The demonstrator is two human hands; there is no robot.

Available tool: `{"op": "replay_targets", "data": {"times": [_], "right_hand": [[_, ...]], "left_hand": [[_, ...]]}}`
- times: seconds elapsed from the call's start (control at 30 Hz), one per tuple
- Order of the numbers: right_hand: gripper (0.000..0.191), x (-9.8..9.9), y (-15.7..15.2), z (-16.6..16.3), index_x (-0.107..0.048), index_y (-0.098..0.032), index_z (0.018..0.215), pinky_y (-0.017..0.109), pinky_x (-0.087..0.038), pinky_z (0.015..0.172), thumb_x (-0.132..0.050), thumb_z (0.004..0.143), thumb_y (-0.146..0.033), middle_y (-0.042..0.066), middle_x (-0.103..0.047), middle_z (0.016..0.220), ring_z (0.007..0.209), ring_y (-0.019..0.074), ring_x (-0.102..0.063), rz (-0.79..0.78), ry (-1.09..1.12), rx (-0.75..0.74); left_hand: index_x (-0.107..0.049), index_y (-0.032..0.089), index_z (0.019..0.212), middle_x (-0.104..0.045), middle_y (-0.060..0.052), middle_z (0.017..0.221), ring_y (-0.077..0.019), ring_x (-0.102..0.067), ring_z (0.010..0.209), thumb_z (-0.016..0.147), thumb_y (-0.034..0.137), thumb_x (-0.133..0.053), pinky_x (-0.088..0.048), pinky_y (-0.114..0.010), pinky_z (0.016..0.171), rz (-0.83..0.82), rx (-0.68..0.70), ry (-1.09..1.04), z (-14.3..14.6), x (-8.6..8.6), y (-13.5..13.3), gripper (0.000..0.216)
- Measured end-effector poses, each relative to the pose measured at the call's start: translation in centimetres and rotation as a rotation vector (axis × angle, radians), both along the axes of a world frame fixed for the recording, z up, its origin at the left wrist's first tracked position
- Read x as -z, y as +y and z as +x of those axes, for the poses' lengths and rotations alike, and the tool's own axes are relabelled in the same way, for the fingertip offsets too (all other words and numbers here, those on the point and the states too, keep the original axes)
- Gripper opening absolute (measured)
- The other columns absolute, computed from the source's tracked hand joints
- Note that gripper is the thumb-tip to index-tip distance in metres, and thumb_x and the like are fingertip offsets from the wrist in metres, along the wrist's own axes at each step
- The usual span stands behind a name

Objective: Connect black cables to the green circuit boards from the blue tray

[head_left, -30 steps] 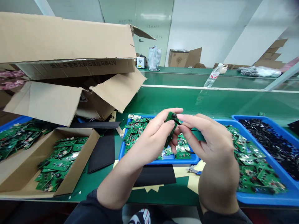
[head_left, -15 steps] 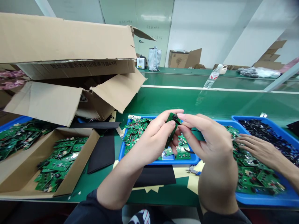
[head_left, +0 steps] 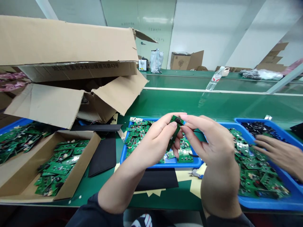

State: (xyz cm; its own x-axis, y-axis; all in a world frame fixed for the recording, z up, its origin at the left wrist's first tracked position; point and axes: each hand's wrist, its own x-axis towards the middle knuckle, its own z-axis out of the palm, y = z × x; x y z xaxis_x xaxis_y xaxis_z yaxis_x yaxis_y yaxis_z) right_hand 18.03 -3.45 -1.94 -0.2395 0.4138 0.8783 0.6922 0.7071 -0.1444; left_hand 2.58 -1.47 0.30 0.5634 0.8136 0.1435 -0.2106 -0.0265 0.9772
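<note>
My left hand grips a small green circuit board, held upright above a blue tray of similar boards. My right hand pinches the board's top edge, where a small black part sits, thumb and forefinger pressed together on it. Both hands hover at the middle of the green bench, just above the tray.
A large open cardboard box lies tipped at the left. A smaller carton of boards stands in front of it. Two more blue trays sit at the right, where another person's hand reaches in. Black foam sheets lie between.
The other person's hand entered from the right and has shifted from the board tray towards the tray of black parts. My own hands have hardly moved.
</note>
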Motion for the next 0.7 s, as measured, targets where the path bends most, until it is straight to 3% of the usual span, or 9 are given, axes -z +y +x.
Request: {"op": "replay_targets", "data": {"times": [0.37, 0.7], "right_hand": [[0.039, 0.01, 0.12, -0.02, -0.056, -0.022, 0.121, 0.027, -0.053, 0.056, -0.058, 0.086, -0.005, 0.002, -0.070, 0.083, 0.064, 0.0137, -0.061, 0.025, -0.011, 0.005], [0.042, 0.13, 0.16, 0.24, -0.055, -0.024, 0.125, 0.031, -0.058, 0.066, -0.058, 0.086, -0.007, 0.004, -0.073, 0.097, 0.070, 0.0158, -0.067, -0.041, 0.027, 0.018]], "left_hand": [[-0.059, 0.013, 0.106, -0.049, 0.005, 0.057, -0.0065, -0.050, 0.044, 0.094, 0.020, -0.038, -0.045, -0.015, 0.044, 0.024, -0.019, 0.017, -0.03, -0.18, -0.01, 0.026], [-0.057, 0.016, 0.098, -0.048, 0.003, 0.070, -0.0059, -0.047, 0.050, 0.095, 0.029, -0.043, -0.041, -0.014, 0.039, 0.004, 0.016, -0.041, 0.05, 0.71, 0.51, 0.020]]}}
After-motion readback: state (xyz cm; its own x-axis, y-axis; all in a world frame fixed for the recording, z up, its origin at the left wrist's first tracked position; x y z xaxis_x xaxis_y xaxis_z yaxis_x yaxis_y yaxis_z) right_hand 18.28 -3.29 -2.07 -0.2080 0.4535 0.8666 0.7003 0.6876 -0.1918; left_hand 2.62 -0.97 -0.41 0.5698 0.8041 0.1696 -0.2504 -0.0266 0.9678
